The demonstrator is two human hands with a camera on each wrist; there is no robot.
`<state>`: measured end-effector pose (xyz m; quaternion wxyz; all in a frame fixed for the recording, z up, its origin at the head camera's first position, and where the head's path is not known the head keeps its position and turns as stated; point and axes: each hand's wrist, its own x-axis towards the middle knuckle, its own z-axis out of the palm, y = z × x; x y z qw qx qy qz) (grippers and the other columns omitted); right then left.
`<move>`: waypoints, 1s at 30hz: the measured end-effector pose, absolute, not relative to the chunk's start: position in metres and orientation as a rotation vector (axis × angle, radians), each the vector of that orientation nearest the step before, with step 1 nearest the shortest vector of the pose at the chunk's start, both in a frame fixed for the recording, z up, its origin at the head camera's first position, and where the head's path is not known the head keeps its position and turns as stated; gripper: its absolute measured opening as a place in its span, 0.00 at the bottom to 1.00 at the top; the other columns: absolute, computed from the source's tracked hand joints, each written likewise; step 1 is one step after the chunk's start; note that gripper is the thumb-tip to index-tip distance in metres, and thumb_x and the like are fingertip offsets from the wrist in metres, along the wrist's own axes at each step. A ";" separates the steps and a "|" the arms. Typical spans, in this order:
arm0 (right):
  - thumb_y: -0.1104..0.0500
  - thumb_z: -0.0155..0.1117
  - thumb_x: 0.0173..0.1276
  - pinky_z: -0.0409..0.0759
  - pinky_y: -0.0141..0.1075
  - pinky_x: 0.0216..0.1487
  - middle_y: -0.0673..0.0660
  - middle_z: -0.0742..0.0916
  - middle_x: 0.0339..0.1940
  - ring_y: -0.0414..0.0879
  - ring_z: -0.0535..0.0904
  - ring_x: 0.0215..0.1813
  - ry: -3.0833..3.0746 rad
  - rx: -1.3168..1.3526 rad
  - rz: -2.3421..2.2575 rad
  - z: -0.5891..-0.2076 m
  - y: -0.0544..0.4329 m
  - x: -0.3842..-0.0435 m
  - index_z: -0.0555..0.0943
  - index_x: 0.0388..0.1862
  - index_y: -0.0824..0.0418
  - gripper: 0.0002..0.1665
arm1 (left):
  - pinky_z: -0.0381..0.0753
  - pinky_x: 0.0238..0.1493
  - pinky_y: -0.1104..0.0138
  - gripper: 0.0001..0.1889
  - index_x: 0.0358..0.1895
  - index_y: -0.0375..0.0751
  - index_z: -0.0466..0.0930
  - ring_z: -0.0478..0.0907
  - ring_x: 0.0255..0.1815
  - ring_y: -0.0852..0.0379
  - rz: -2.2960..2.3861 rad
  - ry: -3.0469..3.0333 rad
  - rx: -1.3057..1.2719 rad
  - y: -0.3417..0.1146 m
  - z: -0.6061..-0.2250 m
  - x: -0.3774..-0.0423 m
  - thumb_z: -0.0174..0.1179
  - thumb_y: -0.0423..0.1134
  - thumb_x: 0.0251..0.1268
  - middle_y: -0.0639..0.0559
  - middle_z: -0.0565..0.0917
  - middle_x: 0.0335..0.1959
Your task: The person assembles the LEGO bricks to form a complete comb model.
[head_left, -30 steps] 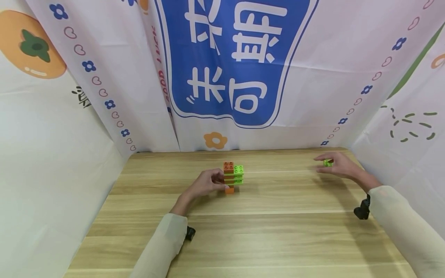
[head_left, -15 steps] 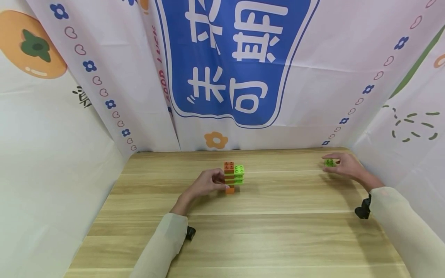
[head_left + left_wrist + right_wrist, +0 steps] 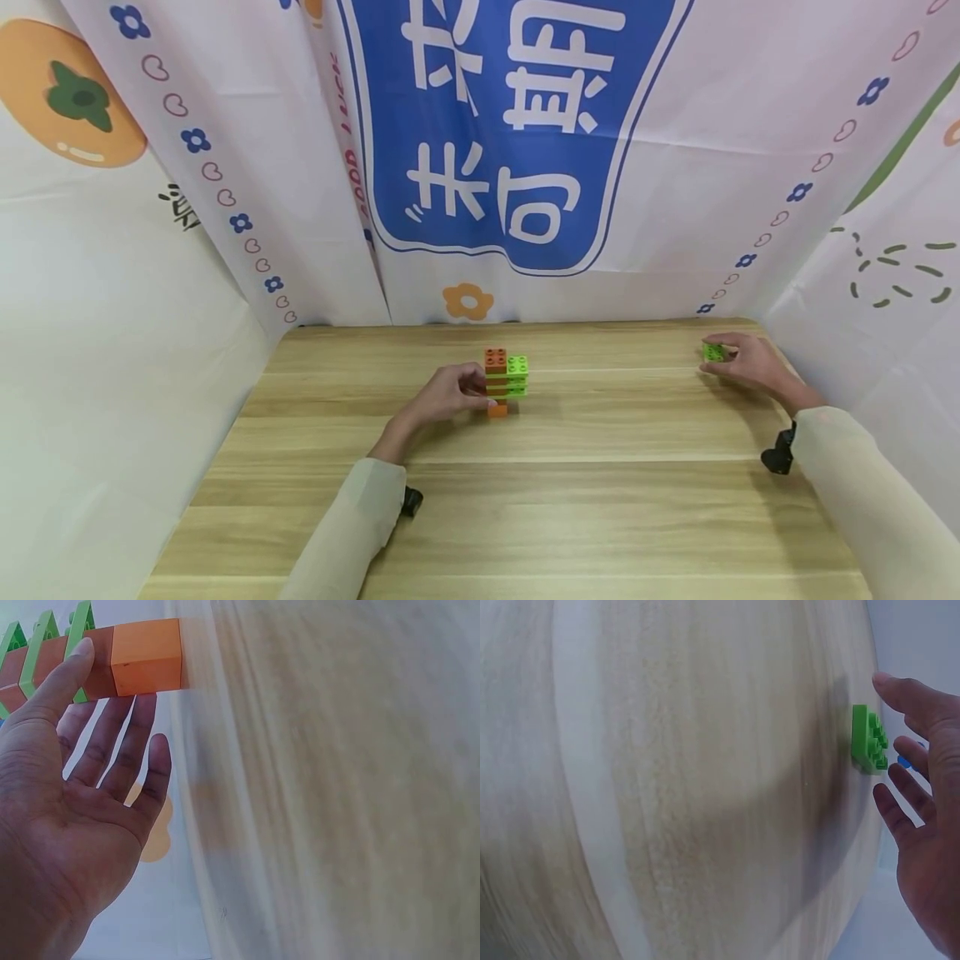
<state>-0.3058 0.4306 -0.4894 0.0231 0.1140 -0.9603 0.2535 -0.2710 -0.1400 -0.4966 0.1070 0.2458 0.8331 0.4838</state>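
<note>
Near the middle of the table stands a stack of toy building bricks (image 3: pixel 496 360), brown and orange, with several thin green bricks (image 3: pixel 517 366) jutting out to its right. My left hand (image 3: pixel 441 394) grips the stack low on its left side. In the left wrist view the thumb lies against it just above the bottom orange brick (image 3: pixel 148 660). At the far right a loose flat green brick (image 3: pixel 861 739) lies studs up on the table. My right hand (image 3: pixel 756 363) is around it, thumb and fingers apart; in the right wrist view they stand clear of the brick.
The wooden table (image 3: pixel 570 517) ends at a printed cloth backdrop (image 3: pixel 645 242) behind, with cloth walls on both sides. The right hand is close to the table's far right corner.
My right hand has shifted slightly right and drawn its thumb and fingers closer about the loose green brick. The left hand and the stack stay in place.
</note>
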 end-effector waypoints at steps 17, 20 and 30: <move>0.51 0.81 0.66 0.78 0.66 0.62 0.80 0.77 0.69 0.77 0.76 0.66 -2.987 0.303 0.810 -0.497 0.420 -0.306 0.78 0.69 0.71 0.39 | 0.85 0.47 0.65 0.12 0.46 0.42 0.84 0.83 0.43 0.55 1.411 2.452 0.736 -0.139 -0.496 -0.271 0.76 0.37 0.66 0.51 0.87 0.44; 0.52 0.80 0.66 0.77 0.67 0.63 0.79 0.77 0.69 0.77 0.76 0.67 -2.990 0.316 0.828 -0.497 0.416 -0.306 0.78 0.70 0.71 0.39 | 0.84 0.46 0.65 0.12 0.46 0.42 0.84 0.83 0.42 0.54 1.405 2.458 0.726 -0.140 -0.496 -0.271 0.76 0.38 0.66 0.51 0.87 0.43; 0.58 0.82 0.64 0.76 0.67 0.64 0.79 0.78 0.68 0.76 0.76 0.66 -2.957 0.374 0.870 -0.502 0.407 -0.308 0.78 0.69 0.71 0.38 | 0.83 0.46 0.65 0.13 0.47 0.42 0.83 0.82 0.42 0.56 1.392 2.474 0.747 -0.140 -0.496 -0.271 0.77 0.40 0.65 0.51 0.87 0.44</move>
